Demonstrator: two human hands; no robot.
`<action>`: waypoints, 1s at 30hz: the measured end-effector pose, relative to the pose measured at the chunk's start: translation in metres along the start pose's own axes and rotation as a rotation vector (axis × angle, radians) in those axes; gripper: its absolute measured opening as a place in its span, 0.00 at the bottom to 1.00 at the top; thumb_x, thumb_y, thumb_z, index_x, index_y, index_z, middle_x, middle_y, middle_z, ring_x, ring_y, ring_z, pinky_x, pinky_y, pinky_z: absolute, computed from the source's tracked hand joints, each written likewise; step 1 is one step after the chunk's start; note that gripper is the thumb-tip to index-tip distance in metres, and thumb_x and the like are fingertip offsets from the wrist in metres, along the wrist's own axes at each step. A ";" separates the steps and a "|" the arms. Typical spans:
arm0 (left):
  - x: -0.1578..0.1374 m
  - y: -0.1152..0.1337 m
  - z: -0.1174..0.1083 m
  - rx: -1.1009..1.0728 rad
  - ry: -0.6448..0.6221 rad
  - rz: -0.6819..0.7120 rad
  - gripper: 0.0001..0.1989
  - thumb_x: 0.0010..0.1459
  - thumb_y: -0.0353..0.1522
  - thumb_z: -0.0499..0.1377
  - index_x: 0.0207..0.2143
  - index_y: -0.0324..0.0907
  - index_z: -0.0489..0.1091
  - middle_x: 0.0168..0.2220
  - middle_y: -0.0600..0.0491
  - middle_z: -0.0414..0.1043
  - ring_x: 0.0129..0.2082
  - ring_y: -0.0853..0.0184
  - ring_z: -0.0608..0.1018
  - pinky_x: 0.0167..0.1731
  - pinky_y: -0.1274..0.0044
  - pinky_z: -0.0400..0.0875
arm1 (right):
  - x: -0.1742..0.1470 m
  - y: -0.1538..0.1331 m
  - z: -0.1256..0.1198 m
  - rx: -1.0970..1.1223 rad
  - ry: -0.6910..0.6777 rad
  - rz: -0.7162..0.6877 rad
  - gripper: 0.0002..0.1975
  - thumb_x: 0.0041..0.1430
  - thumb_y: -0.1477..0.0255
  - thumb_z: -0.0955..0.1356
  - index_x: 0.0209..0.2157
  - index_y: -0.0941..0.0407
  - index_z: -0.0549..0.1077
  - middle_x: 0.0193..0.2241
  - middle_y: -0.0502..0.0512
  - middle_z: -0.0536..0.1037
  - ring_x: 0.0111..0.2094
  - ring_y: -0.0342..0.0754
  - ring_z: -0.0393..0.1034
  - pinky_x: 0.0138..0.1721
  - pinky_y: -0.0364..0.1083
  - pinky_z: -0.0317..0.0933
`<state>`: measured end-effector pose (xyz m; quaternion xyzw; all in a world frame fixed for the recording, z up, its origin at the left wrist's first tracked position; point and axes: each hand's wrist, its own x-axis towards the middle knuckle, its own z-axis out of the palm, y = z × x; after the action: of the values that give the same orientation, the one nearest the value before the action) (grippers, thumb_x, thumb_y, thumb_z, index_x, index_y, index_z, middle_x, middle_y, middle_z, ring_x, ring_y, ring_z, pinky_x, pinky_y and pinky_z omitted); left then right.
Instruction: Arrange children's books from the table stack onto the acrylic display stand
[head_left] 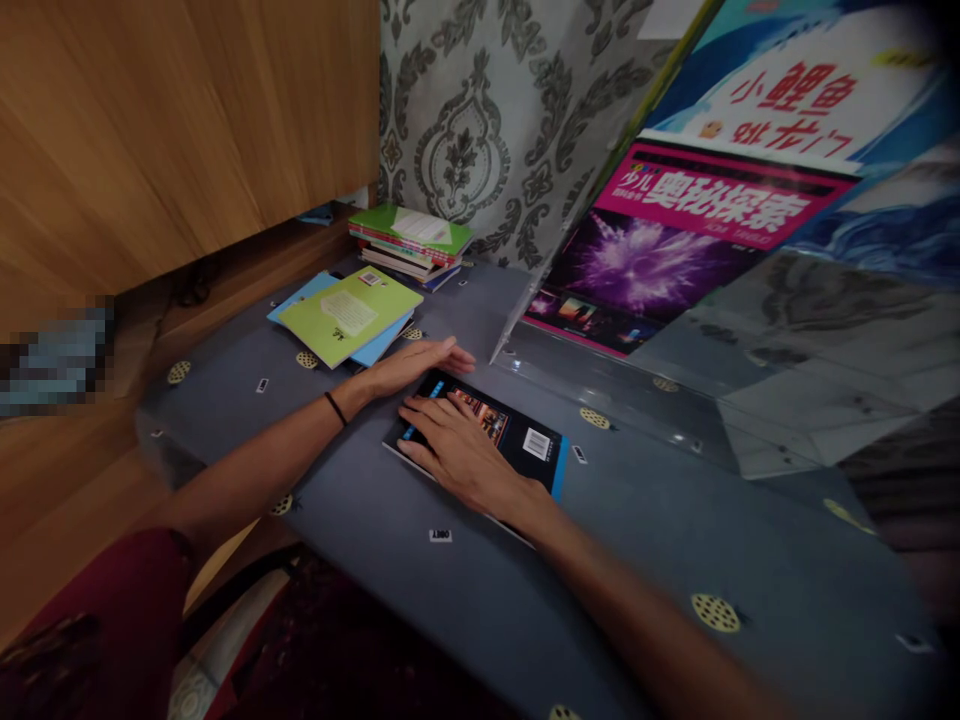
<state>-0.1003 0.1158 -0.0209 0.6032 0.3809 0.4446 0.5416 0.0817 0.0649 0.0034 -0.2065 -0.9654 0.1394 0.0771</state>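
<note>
A dark book [517,440] with a blue edge and a white barcode lies on the grey-blue table cover [375,490]. My right hand [457,445] rests flat on its cover, fingers stretched toward the left end. Beside that end, my left hand [416,366] is held on edge with its fingers extended, close to the book's far left corner; whether it touches the book I cannot tell. A black band [335,408] circles my left wrist. Neither hand grips anything.
A yellow-green book [352,315] lies over a blue book [296,292] beyond my left hand. Behind them stands a stack of books [412,235] by the patterned wall [465,130]. A clear display stand [517,325] holding a magazine [652,250] rises at the right.
</note>
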 end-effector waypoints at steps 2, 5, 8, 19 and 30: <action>0.000 0.000 0.000 0.003 -0.001 -0.007 0.28 0.67 0.51 0.51 0.46 0.37 0.76 0.49 0.42 0.79 0.52 0.59 0.79 0.60 0.64 0.64 | 0.002 0.002 -0.002 0.003 0.017 0.023 0.23 0.72 0.63 0.61 0.62 0.59 0.67 0.62 0.63 0.69 0.65 0.56 0.60 0.68 0.64 0.46; 0.000 0.001 0.000 0.001 0.003 -0.018 0.28 0.67 0.51 0.51 0.46 0.37 0.76 0.49 0.42 0.79 0.52 0.59 0.79 0.60 0.64 0.65 | 0.005 0.005 -0.001 -0.006 0.052 0.045 0.22 0.71 0.65 0.62 0.61 0.59 0.69 0.61 0.64 0.70 0.63 0.57 0.61 0.67 0.65 0.48; 0.000 0.003 0.002 -0.013 0.014 -0.022 0.29 0.66 0.52 0.51 0.46 0.36 0.76 0.49 0.42 0.79 0.52 0.58 0.79 0.59 0.63 0.65 | 0.007 0.008 0.001 -0.009 0.075 0.026 0.19 0.71 0.65 0.62 0.59 0.56 0.71 0.59 0.62 0.73 0.61 0.56 0.64 0.66 0.64 0.51; 0.000 0.002 0.001 -0.028 0.008 0.002 0.27 0.67 0.51 0.52 0.46 0.38 0.77 0.50 0.42 0.79 0.52 0.57 0.78 0.59 0.63 0.65 | 0.011 0.017 0.007 -0.104 0.119 0.154 0.26 0.70 0.57 0.62 0.61 0.57 0.69 0.64 0.68 0.65 0.66 0.61 0.56 0.66 0.66 0.48; -0.003 0.011 -0.002 0.136 -0.006 -0.041 0.29 0.67 0.52 0.51 0.48 0.36 0.74 0.49 0.41 0.78 0.51 0.58 0.79 0.56 0.63 0.67 | 0.006 0.003 -0.001 -0.134 0.067 0.181 0.30 0.68 0.53 0.63 0.63 0.56 0.67 0.66 0.70 0.62 0.68 0.63 0.52 0.65 0.69 0.45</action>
<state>-0.1033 0.1119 -0.0107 0.6321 0.4206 0.4047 0.5097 0.0775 0.0705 0.0035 -0.3023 -0.9468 0.0737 0.0824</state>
